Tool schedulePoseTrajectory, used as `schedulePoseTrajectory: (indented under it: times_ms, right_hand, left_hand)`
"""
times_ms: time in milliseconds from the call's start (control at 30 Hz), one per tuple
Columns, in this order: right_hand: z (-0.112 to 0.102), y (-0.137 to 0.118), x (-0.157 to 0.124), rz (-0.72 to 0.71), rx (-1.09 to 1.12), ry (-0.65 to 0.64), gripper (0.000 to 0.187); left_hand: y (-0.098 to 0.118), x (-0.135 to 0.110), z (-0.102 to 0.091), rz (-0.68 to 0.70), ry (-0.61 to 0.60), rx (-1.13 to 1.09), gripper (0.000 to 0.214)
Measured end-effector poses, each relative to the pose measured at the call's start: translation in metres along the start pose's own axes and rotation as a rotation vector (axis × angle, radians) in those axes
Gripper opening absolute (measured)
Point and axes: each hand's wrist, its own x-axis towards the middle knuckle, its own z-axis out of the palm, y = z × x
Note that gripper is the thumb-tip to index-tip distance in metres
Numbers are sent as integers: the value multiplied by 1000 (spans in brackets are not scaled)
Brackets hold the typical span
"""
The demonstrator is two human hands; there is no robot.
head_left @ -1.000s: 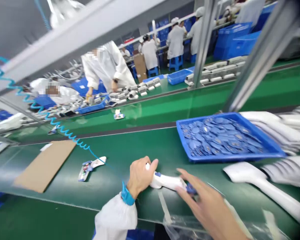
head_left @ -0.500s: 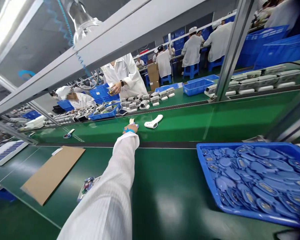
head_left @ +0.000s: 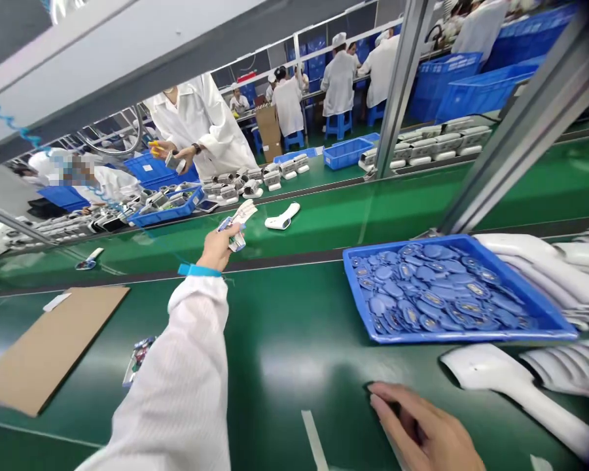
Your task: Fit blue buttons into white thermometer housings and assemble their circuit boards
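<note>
Pinching one printed packet [head_left: 237, 224] in the left hand [head_left: 217, 249], right hand [head_left: 422, 426] open and empty.

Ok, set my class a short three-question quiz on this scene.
1. What does the left hand hold?
2. True or false: the cardboard sheet lies to the left of the blue tray.
3. What is on the left wrist? A) a watch B) a blue band C) a glove

Key: 1. a small printed packet; 2. true; 3. B
</note>
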Motion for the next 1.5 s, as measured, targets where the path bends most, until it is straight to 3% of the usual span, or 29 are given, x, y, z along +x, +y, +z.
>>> schedulePoseTrajectory:
  times_ms: [133, 233, 300, 400, 567, 667, 733, 833, 900, 967, 1033, 1133, 1233, 1367, 1500]
  right_hand:
    - [-19, -43, 19, -184, 5, 28, 16]
    - [-28, -78, 30, -285, -30, 98, 18]
    - [-31, -88, 33, -280, -71, 104, 21]
    - [-30, -88, 29, -289, -173, 58, 17]
    - [-36, -96, 20, -440, -371, 93, 22]
    - [-46, -99, 19, -424, -411, 152, 25]
    - [-51, -82, 17, -328, -427, 151, 27]
    - [-55, -29, 7, -234, -577, 95, 45]
    - [-54, 2, -1, -223, -703, 123, 54]
    - [-53, 10, -6, -178, -763, 153, 49]
    - [-50, -7, -5, -188, -664, 167, 35]
    - [-38, -53, 6, -264, -364, 113, 17]
    - [-19, -81, 19, -199, -225, 20, 13]
    - [-2, -76, 27, -47, -142, 30, 22]
    - [1, -63, 29, 95, -49, 41, 32]
  left_hand:
    - [-3, -124, -12, 93, -216, -97, 40]
    - [-23, -217, -1, 246, -461, 75, 22]
    - [-37, -262, 9, 272, -518, 130, 17]
    - [-49, -299, 21, 256, -542, 133, 17]
    - [-57, -314, 30, 348, -533, 263, 8]
    - [-64, -309, 35, 320, -411, 352, 6]
    - [-70, -303, 36, 165, -388, 263, 6]
    - [-76, -295, 34, -97, -524, -21, 27]
    - [-77, -294, 31, -179, -610, -154, 37]
    - [-78, -296, 30, -188, -648, -190, 39]
    - [-78, -300, 33, -169, -648, -186, 35]
    - [-80, -304, 40, -122, -631, -163, 27]
    - [-78, -306, 46, -15, -613, -116, 16]
    - [-74, -310, 47, 49, -575, 10, 12]
    - [-76, -311, 45, 84, -538, 123, 14]
